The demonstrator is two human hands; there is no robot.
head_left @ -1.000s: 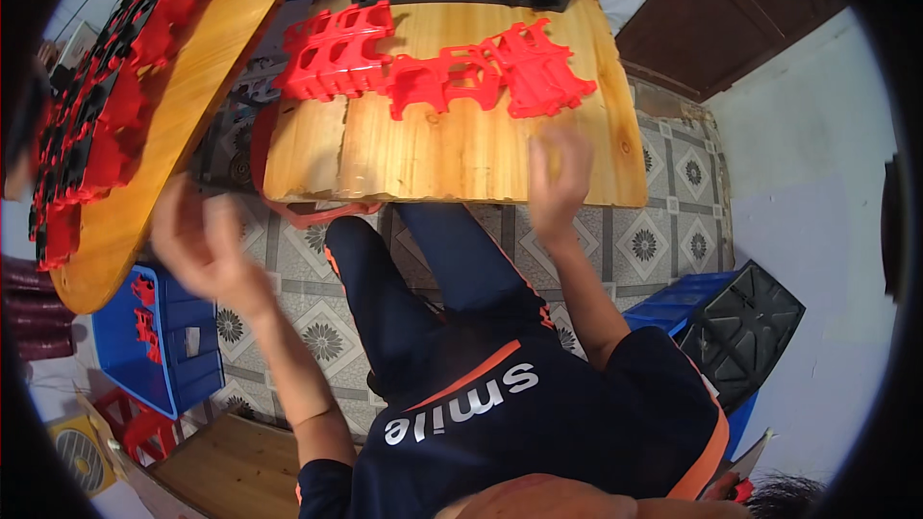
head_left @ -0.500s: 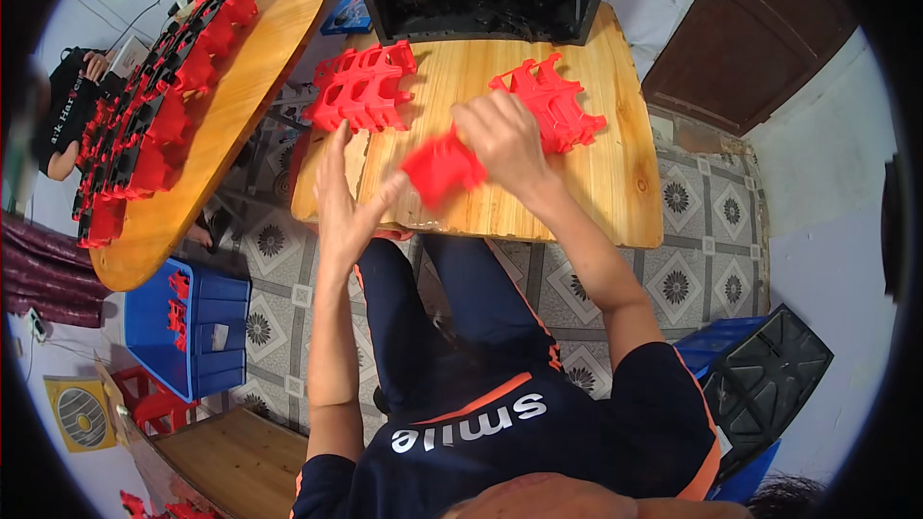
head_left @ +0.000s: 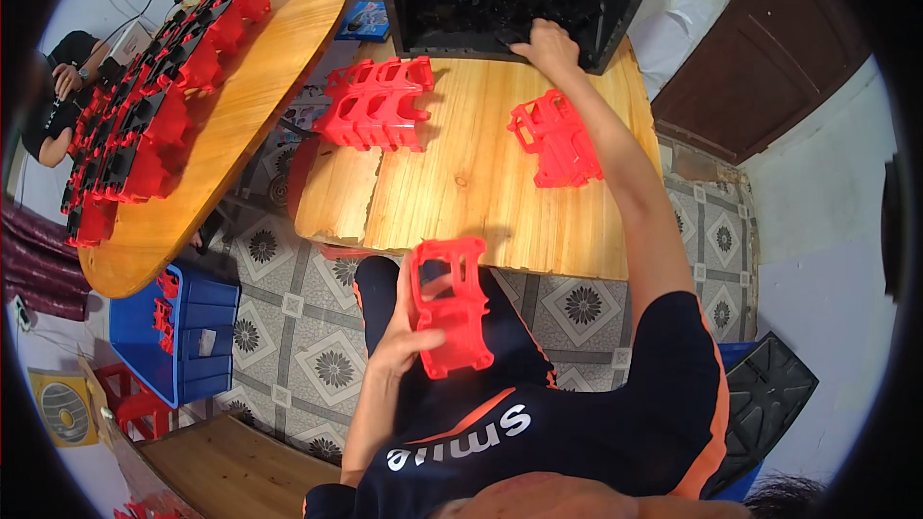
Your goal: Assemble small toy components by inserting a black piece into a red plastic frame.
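Note:
Above my lap, my left hand (head_left: pixel 399 341) grips a red plastic frame-like part (head_left: pixel 460 332) with large cut-outs, its thumb laid across the lower section. My right hand (head_left: pixel 552 46) is stretched out to the front edge of a large black bin (head_left: pixel 615 38) at the back of the table. Its fingers are bent together, and a dark bit shows at the fingertips, too small to name. Small black pieces (head_left: pixel 495 0) lie inside the bin. Beside my right forearm rest red parts (head_left: pixel 562 146), partly covered by the arm.
More red parts (head_left: pixel 373 108) stand at the wooden table's left (head_left: pixel 452 202). A side table (head_left: pixel 226 144) carries rows of red parts with black pieces. A blue crate (head_left: pixel 207 365) stands on the floor at left. Another person's arms (head_left: pixel 72 86) show beyond the side table.
The red part has passed from my right hand to my left and come down over my lap. My right hand has moved away to the black bin.

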